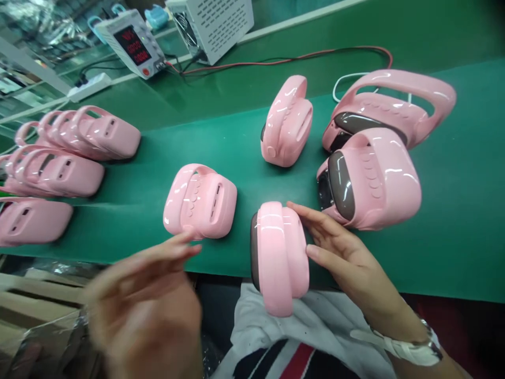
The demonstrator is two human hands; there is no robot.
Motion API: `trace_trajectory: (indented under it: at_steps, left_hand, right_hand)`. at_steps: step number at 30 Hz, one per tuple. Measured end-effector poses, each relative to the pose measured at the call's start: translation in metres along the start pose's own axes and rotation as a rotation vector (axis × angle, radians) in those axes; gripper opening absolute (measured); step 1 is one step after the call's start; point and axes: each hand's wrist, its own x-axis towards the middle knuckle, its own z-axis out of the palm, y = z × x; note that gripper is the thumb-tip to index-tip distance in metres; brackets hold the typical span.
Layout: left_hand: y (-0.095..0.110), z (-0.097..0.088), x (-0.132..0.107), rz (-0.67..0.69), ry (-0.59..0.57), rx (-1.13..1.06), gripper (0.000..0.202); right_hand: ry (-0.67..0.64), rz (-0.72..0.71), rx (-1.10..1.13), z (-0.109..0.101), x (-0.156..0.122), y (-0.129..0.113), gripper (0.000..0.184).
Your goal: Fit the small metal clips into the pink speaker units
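Right hand [347, 258]: touching pink unit [278, 258]; can't tell if clamped tbh;
Left hand [152, 295]: blurry, fingers kinda apart; near another unit [205, 213]

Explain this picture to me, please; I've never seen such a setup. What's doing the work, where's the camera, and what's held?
There is no machine here, just a person's two bare hands. The single picture comes from a head-worn camera looking forward and down. The right hand has thumb and fingers against a pink device near the bench edge; whether it bears the weight is unclear. The left hand, blurred, is near another pink device; contact can't be judged. On the green bench are more pink devices: a group at the left and three at the right. Behind is a unit with a red display.
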Motion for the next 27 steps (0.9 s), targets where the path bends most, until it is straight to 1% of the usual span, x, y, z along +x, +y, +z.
trace_trajectory:
  at_steps: [1,2,4,5,6,8,10,14,19,24,27]
  left_hand:
    - [-0.001,0.009,-0.011,-0.039,-0.109,-0.057,0.035]
    - [-0.003,0.019,-0.018,-0.12,-0.224,-0.085,0.042]
    - [-0.01,0.036,-0.021,-0.305,-0.433,-0.107,0.048]
    - [-0.013,0.043,-0.018,-0.377,-0.498,-0.104,0.049]
    - [-0.014,0.047,-0.014,-0.419,-0.533,-0.105,0.047]
    - [-0.014,0.051,-0.007,-0.434,-0.563,-0.117,0.043]
    - [-0.01,0.05,-0.002,-0.443,-0.587,-0.115,0.043]
    - [-0.005,0.047,-0.001,-0.497,-0.645,-0.096,0.047]
    - [-0.003,0.05,-0.006,-0.452,-0.612,-0.116,0.048]
    - [-0.001,0.05,-0.006,-0.482,-0.612,-0.138,0.049]
    - [-0.004,0.05,-0.003,-0.45,-0.606,-0.136,0.047]
  right_hand:
    - [0.03,0.016,0.012,0.002,0.002,-0.001,0.04]
    - [0.055,0.024,0.024,0.005,0.003,-0.002,0.039]
    - [0.087,0.025,0.041,0.009,0.004,-0.003,0.039]
    - [0.096,0.022,0.045,0.01,0.005,-0.003,0.039]
    - [0.103,0.021,0.046,0.011,0.005,-0.003,0.04]
    - [0.11,0.011,0.04,0.01,0.004,-0.002,0.042]
    - [0.114,-0.002,0.025,0.01,0.003,-0.002,0.043]
    - [0.126,-0.016,-0.02,0.009,0.002,-0.003,0.044]
    - [0.14,0.029,-0.008,0.011,0.002,-0.007,0.044]
    - [0.141,0.096,0.088,0.011,0.004,-0.012,0.043]
    - [0.116,0.083,0.109,0.011,0.002,-0.01,0.043]
